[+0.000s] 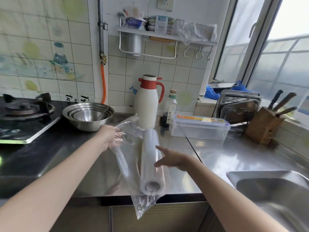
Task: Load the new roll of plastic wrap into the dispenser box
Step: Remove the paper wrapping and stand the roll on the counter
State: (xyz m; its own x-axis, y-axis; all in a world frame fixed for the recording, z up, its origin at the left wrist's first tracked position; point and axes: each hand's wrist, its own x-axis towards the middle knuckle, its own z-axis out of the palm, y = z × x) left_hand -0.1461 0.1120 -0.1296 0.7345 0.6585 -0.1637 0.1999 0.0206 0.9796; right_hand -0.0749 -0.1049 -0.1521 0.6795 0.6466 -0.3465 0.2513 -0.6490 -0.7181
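Behind the roll (151,158), a thermos (147,104) flanks the dispenser box (199,128).

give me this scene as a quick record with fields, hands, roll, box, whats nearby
left hand: grips the top of the clear bag
right hand: open, fingers at the roll's side
roll: plastic wrap, partly in the bag, above the counter
dispenser box: lid shut, on the counter, apart from the roll
nearby: white jug, steel bowls, knife block, sink
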